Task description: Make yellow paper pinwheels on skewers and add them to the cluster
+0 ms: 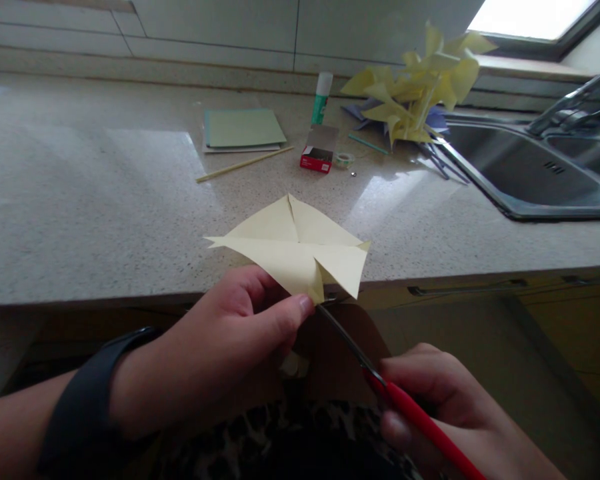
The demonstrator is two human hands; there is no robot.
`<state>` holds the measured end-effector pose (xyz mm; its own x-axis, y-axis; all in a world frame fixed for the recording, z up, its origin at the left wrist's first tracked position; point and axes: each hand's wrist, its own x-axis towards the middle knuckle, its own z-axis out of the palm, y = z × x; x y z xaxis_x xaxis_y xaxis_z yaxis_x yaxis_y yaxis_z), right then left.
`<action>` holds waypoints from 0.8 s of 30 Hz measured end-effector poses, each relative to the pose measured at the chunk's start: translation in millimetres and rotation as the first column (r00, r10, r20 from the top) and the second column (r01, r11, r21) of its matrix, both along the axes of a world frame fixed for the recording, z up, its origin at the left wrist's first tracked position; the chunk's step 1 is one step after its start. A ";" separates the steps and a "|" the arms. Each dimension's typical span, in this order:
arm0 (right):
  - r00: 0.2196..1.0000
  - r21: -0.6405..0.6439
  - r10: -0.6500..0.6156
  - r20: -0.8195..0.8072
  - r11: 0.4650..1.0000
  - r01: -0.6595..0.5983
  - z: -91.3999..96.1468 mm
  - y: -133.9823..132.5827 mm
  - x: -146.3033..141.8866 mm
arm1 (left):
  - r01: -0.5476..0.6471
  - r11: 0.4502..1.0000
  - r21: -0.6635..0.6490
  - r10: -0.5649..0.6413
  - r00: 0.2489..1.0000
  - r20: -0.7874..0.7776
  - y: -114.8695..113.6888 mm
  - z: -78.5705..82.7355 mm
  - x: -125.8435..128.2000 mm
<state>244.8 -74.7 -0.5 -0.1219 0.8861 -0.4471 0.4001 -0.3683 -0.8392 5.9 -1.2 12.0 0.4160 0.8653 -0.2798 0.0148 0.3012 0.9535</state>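
My left hand (230, 347) pinches the near corner of a pale yellow square of paper (295, 247), holding it out over the counter's front edge. The sheet shows creases and cuts running in from its corners. My right hand (445, 407) is closed round the red handles of a pair of scissors (380, 380). Their dark blades point up and left, with the tips at the paper's near corner beside my left thumb. A black band sits on my left wrist.
On the speckled counter (105, 200) lie a green paper stack (243, 129), a wooden stick (245, 164), a glue stick (322, 98), a small red box (319, 157), a tape roll (345, 159) and a heap of yellow paper pinwheels (420, 83). A steel sink (530, 173) with a tap is at the right.
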 end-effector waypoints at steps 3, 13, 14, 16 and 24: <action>1.000 -0.002 0.020 0.000 1.000 -0.020 0.8 -0.2 -0.2 | 0.010 1.000 0.020 -0.010 0.999 -0.034 0.7 0.6 -0.8; 0.972 0.165 0.227 0.059 0.958 -0.234 -3.3 6.0 11.0 | -0.036 0.999 0.000 0.036 0.999 -0.009 -0.5 2.4 1.0; 0.975 0.173 0.219 0.047 0.959 -0.224 -3.4 4.5 10.6 | -0.046 0.999 -0.005 0.046 0.999 -0.003 -1.0 2.2 1.1; 0.987 0.153 0.157 0.024 0.975 -0.159 -3.5 0.6 8.2 | -0.048 0.999 -0.021 0.049 0.999 0.011 -1.9 2.1 1.7; 0.995 0.277 0.102 0.007 0.956 -0.100 -6.8 0.5 -11.2 | -0.143 0.984 -0.105 0.153 0.984 0.087 -6.4 10.1 12.5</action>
